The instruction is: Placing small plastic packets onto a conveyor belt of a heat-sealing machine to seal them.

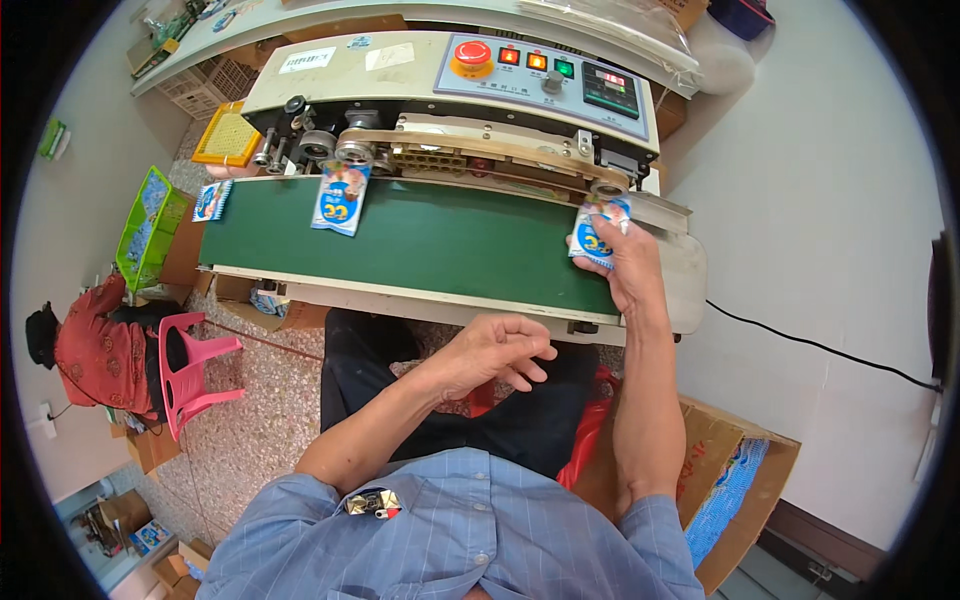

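held in the right hand (634,262), over the right end of the green belt (430,240): a small packet (590,244), white and blue with printed pictures. pinched, with the thumb laid across the upper face and the other fingers curled around to the left and near edges, partly out of sight beneath. closed narrowly, down to about the thickness of the packet. turned with the far edge close to the roller (608,188), past the far side of the green belt; cannot tell from this view whether touching.

likely light, to judge by the size against the palm. probably thin, smooth film, so soft, easily creased and a little slippery. contents hidden, so hard to judge for fragility; probably best spared a hard squeeze in the middle. best held by the near half, thumb on top and fingers below, leaving the far edge flat and free.

on the near side of the green belt, above the lap: the left hand (497,352), holding nothing, fingers loosely bent and parted, well apart from the packet.

toward the left part of the green belt: a second packet (341,205), with its far edge at the machine (410,70). near the left end of the green belt: a third packet (212,201), out of reach of both hands' fingers as now placed.
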`<action>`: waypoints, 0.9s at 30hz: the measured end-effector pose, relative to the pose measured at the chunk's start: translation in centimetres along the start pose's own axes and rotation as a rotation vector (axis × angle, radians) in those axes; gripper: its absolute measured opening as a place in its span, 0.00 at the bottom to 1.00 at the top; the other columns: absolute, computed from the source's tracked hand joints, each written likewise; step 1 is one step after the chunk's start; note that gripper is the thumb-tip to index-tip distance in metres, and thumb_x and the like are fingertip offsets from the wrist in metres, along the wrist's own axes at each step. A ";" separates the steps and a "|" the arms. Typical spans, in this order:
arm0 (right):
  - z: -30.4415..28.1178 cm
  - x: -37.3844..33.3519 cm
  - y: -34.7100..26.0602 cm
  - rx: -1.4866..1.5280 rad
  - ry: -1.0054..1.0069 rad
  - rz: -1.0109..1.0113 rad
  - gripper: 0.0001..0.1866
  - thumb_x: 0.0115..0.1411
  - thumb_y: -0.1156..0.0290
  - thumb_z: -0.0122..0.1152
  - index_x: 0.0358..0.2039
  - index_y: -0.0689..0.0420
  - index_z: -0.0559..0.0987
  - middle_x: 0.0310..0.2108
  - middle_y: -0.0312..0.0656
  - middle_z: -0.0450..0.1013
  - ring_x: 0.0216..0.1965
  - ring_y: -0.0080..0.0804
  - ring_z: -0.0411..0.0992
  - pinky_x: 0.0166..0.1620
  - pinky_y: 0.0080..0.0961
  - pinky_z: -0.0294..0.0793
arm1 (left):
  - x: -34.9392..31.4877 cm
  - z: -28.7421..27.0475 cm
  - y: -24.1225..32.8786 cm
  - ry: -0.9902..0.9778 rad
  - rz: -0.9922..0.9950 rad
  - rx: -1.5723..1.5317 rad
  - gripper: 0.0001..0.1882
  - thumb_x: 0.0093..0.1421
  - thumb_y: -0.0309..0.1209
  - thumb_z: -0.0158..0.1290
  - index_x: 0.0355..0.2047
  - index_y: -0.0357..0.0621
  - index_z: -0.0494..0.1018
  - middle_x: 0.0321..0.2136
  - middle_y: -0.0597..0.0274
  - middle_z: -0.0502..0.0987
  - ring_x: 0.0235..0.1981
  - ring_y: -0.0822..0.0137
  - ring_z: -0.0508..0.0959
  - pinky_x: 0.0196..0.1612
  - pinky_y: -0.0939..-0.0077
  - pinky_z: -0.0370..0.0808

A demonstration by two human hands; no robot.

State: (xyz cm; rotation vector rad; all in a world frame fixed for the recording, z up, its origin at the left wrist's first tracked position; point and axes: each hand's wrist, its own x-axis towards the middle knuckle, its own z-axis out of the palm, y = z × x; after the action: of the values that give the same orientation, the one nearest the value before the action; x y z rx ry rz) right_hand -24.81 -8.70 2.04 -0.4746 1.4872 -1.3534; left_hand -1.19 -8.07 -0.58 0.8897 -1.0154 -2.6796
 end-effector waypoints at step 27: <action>-1.9 -27.6 1.0 -0.351 0.538 -0.367 0.14 0.67 0.63 0.59 0.45 0.60 0.76 0.40 0.39 0.75 0.40 0.28 0.77 0.35 0.19 0.76 | -6.3 -2.3 -7.6 0.008 0.038 0.006 0.16 0.67 0.39 0.54 0.46 0.38 0.74 0.41 0.59 0.79 0.33 0.72 0.80 0.32 0.80 0.81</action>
State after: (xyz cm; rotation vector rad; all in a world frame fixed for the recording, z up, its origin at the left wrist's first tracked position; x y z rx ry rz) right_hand -15.15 15.18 12.19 -0.6634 2.1822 -1.5883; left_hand 5.78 -1.50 -3.80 0.8732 -1.0278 -2.6415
